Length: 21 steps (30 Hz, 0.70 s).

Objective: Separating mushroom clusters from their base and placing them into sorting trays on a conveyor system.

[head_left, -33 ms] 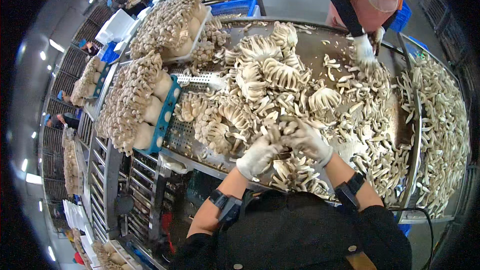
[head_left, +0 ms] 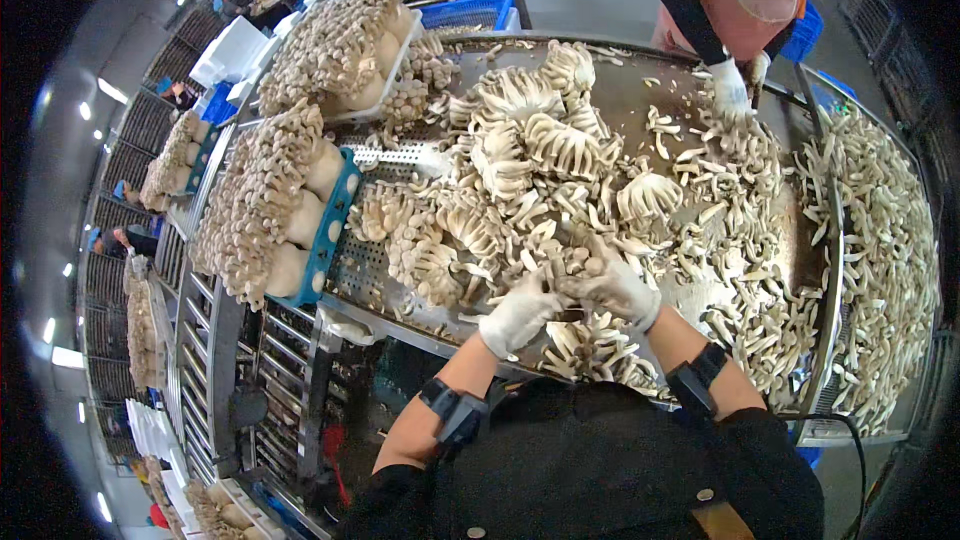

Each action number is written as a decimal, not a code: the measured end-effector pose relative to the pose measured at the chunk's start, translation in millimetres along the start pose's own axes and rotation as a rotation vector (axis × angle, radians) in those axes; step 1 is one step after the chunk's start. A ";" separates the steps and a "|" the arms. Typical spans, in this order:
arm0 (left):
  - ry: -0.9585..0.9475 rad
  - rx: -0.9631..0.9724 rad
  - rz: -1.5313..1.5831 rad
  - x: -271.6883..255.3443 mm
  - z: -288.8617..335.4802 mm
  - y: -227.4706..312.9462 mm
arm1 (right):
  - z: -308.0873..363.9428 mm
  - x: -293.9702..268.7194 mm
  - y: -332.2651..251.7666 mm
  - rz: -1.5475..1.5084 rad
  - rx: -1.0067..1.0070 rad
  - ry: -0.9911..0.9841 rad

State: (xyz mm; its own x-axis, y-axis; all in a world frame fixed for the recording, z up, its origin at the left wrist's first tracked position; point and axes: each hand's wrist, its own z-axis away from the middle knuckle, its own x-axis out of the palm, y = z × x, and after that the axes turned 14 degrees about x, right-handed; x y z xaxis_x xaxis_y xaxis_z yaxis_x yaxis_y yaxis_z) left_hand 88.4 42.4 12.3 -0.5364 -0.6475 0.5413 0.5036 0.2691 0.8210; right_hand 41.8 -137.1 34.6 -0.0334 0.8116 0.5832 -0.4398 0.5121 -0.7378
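Observation:
Both of my hands wear whitish gloves and meet over the near edge of a metal table heaped with pale oyster-type mushrooms. My right hand (head_left: 622,292) is closed on a small mushroom clump (head_left: 577,262), its greyish-brown caps showing above the fingers. Right beside it, my left hand (head_left: 522,314) has its fingers bent in against the clump; what they pinch is partly hidden. Loose mushrooms (head_left: 598,352) lie just below my hands. Larger fan-shaped mushroom clusters (head_left: 568,148) are piled beyond them, and another cluster (head_left: 425,262) lies to the left.
At left stands a blue-green crate (head_left: 338,225) of mushroom-bearing blocks, with a white tray (head_left: 408,52) of more behind. A metal divider (head_left: 832,290) separates a heap of loose mushrooms (head_left: 880,280) at right. Across the table, a co-worker's gloved hand (head_left: 732,90) touches mushrooms.
My left hand has shifted slightly right and down, its fingers turned more inward. The clump's caps now show more plainly by my right hand. The co-worker's gloved hand has moved slightly.

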 end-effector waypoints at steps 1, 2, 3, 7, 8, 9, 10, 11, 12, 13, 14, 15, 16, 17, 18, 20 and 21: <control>0.003 -0.006 0.004 4.9 2.3 -0.8 | -5.2 0.8 12.3 -0.082 -0.051 0.059; 0.062 0.029 -0.085 17.3 3.9 9.3 | -4.9 -0.3 13.3 -0.084 -0.048 0.058; 0.119 0.064 -0.176 24.3 4.1 14.1 | -3.5 -2.2 13.5 0.010 -0.089 0.164; -0.012 0.120 -0.459 0.2 7.8 -6.8 | -5.8 -20.0 21.3 1.287 -0.611 0.503; -0.025 0.196 -0.635 17.3 10.4 5.2 | 0.6 -3.5 21.7 0.946 -0.343 0.426; -0.028 0.195 -0.632 15.5 10.5 0.6 | 5.7 5.4 15.0 0.980 -0.135 0.453; 0.060 0.132 -0.342 10.2 10.3 -6.7 | 4.0 -0.6 20.5 0.981 -0.132 0.456; 0.145 0.069 -0.055 13.1 10.2 -2.7 | 0.7 -6.8 25.5 0.515 -0.113 0.367; 0.198 0.070 0.021 14.8 9.4 3.3 | 0.6 -13.2 28.2 0.051 -0.091 0.268; 0.197 0.105 0.070 23.2 8.1 3.7 | 3.4 -24.0 25.2 0.115 -0.119 0.265; 0.101 0.046 -0.023 31.8 13.0 12.0 | 1.6 -18.7 29.1 0.251 -0.169 0.241; 0.004 -0.014 -0.116 35.2 17.5 15.2 | -0.5 -13.5 33.1 0.386 -0.217 0.215; 0.053 -0.105 -0.108 25.4 12.7 -4.6 | 0.4 -14.6 32.1 0.309 -0.096 0.109; 0.001 -0.095 0.157 4.5 12.9 -10.2 | -1.4 -15.2 29.4 0.240 0.027 -0.007; 0.117 -0.053 0.118 21.2 11.3 10.9 | -0.6 -18.8 21.1 0.030 -0.030 0.028; 0.347 0.082 0.130 34.7 7.5 27.4 | -5.1 -28.4 16.0 -0.385 -0.041 0.219; 0.279 0.124 -0.069 28.1 6.4 22.6 | -9.4 -20.9 10.9 -0.315 -0.063 0.308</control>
State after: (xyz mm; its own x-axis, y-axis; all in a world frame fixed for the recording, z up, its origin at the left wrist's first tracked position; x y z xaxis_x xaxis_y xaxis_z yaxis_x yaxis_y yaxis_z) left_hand 80.4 34.8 47.2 -0.3508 -0.8335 0.4269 0.3766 0.2919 0.8792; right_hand 46.2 -145.7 11.1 0.3666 0.6542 0.6615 -0.3298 0.7562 -0.5651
